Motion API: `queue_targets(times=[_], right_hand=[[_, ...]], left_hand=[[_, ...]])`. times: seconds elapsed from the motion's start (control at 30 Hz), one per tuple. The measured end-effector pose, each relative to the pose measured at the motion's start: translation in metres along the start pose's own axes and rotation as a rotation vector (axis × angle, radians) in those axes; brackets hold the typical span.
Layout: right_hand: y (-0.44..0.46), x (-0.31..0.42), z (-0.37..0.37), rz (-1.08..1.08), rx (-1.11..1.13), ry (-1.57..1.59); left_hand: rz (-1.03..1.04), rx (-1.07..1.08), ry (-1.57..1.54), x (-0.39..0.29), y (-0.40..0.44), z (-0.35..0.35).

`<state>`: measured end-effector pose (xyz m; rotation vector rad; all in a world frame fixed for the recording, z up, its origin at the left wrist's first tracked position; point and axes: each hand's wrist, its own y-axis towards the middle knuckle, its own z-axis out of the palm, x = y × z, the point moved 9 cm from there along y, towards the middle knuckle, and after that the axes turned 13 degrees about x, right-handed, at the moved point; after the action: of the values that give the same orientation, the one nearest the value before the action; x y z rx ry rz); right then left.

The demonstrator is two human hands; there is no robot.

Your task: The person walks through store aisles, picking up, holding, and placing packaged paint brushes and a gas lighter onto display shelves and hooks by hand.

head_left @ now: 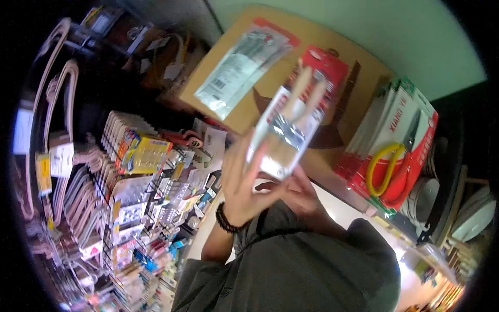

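A pack of paintbrushes (291, 117) with pale wooden handles, metal ferrules and a red-and-white card is tilted in front of me. My left hand (244, 182), with a dark beaded bracelet on its wrist, grips the pack along its lower left side. At its lower right corner, my right hand (304, 200) closes on the pack's bottom edge. Behind the pack is a brown cardboard box (208, 86). On the box lies a clear plastic packet (244, 67) with a red top and a barcode, its contents hard to make out.
Carded scissors (392, 166) with yellow and red handles stand in a stack to the right. Stacked white bowls (422, 200) sit beyond them. Clothes hangers (65, 104) and hooks of small packaged goods (148, 156) fill the left side.
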<state>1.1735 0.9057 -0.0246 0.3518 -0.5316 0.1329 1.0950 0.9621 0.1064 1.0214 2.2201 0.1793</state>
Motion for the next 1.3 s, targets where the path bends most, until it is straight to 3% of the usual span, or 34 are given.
queue_targets(times=[0.1,0.13,0.23,0.47,0.5,0.57,0.63,0.9,1.03,1.07,1.2,1.3], right_hand=[[-0.015,-0.029,-0.009,0.100,-0.042,0.258],[-0.021,-0.051,-0.012,0.164,-0.038,0.145],[-0.027,-0.076,0.026,0.429,0.211,-0.138],[-0.044,-0.174,0.181,0.538,0.759,-0.406],[-0.057,-0.189,0.216,0.641,0.650,-0.109],[-0.099,-0.227,0.227,0.677,0.869,-0.293],[-0.127,-0.260,0.270,0.778,0.852,-0.067],[-0.279,-0.365,0.367,1.204,1.328,-0.198],[-0.345,-0.394,0.394,1.327,1.665,-0.243],[-0.358,-0.399,0.408,1.232,1.856,-0.216],[-0.404,-0.415,0.456,1.004,2.140,-0.090],[-0.428,-0.429,0.480,1.231,2.137,-0.024]], left_hand=[[0.036,-0.093,0.009,-0.012,-0.062,-0.008],[0.025,-0.094,0.020,-0.019,-0.080,-0.012],[-0.130,-0.248,0.016,-0.017,-0.154,-0.021],[-0.623,-0.399,0.147,-0.035,-0.341,-0.067],[-0.668,-0.455,0.173,-0.046,-0.370,-0.075],[-0.759,-0.555,0.236,-0.070,-0.425,-0.085],[-0.870,-0.616,0.274,-0.093,-0.476,-0.099],[-1.130,-1.105,0.276,-0.200,-0.649,-0.089],[-1.235,-1.338,0.352,-0.248,-0.705,-0.064],[-1.257,-1.400,0.350,-0.254,-0.718,-0.055],[-1.434,-1.551,0.404,-0.281,-0.762,-0.029],[-1.482,-1.675,0.367,-0.285,-0.796,-0.011]])
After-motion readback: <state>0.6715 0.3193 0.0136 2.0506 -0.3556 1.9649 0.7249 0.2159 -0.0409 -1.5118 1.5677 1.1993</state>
